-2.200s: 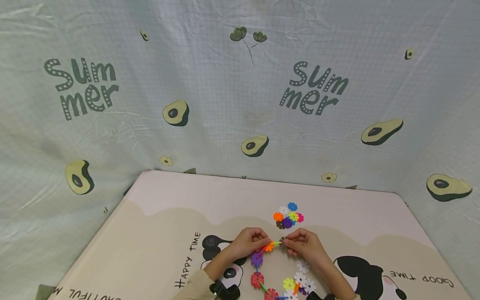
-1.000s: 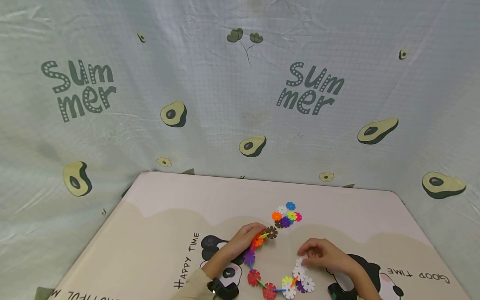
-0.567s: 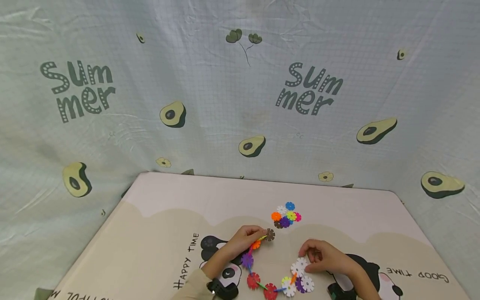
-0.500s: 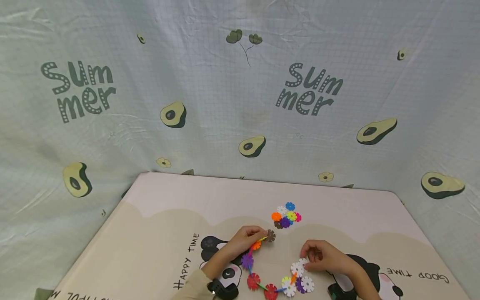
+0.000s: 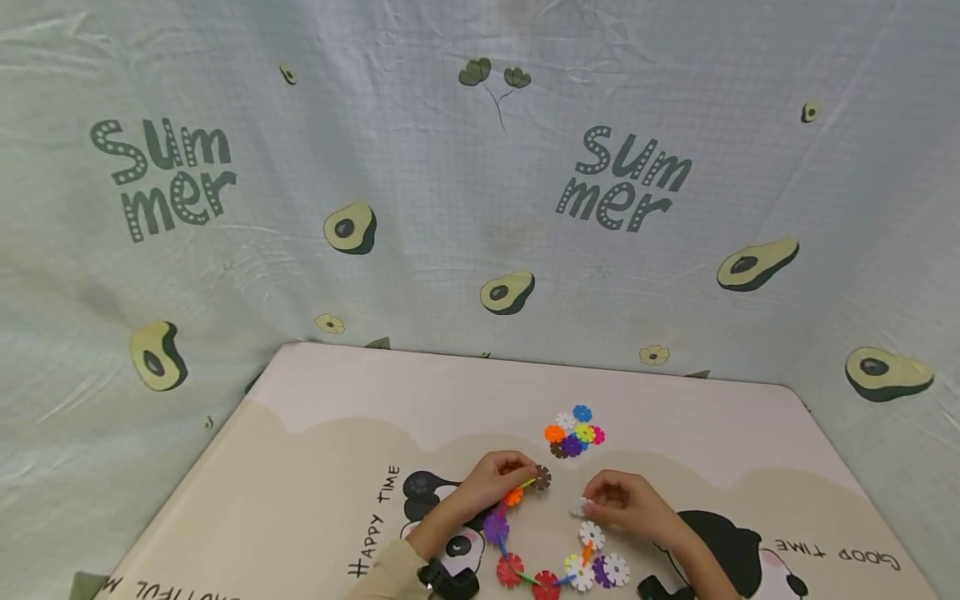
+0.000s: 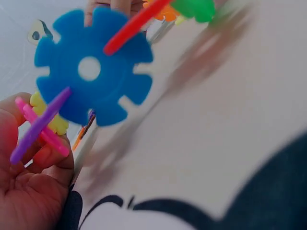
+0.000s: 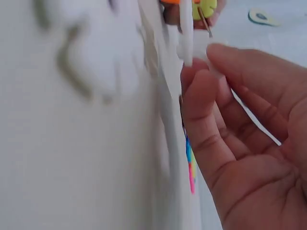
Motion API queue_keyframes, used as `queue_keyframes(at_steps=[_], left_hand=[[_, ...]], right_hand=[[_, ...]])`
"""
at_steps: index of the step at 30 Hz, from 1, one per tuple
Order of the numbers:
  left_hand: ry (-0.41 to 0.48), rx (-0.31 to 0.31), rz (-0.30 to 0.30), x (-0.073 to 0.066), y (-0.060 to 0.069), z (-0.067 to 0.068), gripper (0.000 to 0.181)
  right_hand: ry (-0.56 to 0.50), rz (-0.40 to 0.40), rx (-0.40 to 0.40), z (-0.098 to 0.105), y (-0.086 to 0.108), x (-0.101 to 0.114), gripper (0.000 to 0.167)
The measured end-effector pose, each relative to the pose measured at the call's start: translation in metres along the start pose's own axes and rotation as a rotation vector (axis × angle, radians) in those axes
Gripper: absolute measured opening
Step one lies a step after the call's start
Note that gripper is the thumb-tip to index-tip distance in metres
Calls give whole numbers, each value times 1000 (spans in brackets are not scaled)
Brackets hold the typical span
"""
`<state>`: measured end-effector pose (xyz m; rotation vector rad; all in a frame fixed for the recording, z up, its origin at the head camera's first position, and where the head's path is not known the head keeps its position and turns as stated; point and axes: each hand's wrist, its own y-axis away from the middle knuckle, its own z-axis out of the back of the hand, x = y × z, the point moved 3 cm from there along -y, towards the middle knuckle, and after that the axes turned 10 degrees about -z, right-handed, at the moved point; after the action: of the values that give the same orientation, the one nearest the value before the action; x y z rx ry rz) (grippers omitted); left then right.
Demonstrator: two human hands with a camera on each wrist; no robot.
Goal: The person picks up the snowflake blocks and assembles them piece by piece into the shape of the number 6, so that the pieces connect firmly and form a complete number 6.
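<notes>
In the head view my left hand (image 5: 491,485) pinches the end of a chain of slotted flower-shaped discs, near its yellow disc. A brown disc (image 5: 542,477) juts from that end beyond my fingertips. The chain curves down past a purple disc (image 5: 496,527) and red discs to a white disc (image 5: 592,535) on the right. My right hand (image 5: 630,504) pinches a separate white disc (image 5: 579,507), just right of the brown one and apart from it. The left wrist view shows a blue disc (image 6: 124,81) in the chain up close. Fingertips hide part of the yellow disc.
Several loose discs lie in a pile beyond the hands, among them an orange disc (image 5: 554,434) and a blue disc (image 5: 582,412). A loose-looking white disc (image 5: 617,570) lies by the chain's lower right. A printed cloth (image 5: 420,375) covers the table.
My right hand let go of the brown disc, moved right and down to the white discs, and picked one up. It has now come back up and left with it. My left hand keeps hold.
</notes>
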<state>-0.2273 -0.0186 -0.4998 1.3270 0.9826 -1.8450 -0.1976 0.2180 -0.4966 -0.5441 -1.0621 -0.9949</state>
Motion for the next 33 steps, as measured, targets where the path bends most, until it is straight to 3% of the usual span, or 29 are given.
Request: queue_keyframes(at_steps=[2, 5, 12, 16, 24, 30, 33], left_hand=[[0, 0, 5, 0, 0, 0, 20], [-1, 3, 17, 11, -2, -1, 21], [0, 10, 18, 10, -2, -2, 21], [0, 11, 14, 11, -3, -3, 20], [9, 27, 68, 11, -1, -1, 23], [-6, 45, 65, 10, -1, -1, 26], [-11, 47, 61, 11, -1, -1, 26]], right_hand=[[2, -2, -23, -2, -2, 3, 10], [14, -23, -61, -5, -4, 6, 11], [12, -84, -142, -9, -11, 6, 14], [-17, -61, -165, -12, -14, 8, 14], [-51, 20, -200, -19, -15, 17, 11], [-56, -7, -265, -19, -15, 17, 12], [-80, -23, -259, -20, -16, 16, 12]])
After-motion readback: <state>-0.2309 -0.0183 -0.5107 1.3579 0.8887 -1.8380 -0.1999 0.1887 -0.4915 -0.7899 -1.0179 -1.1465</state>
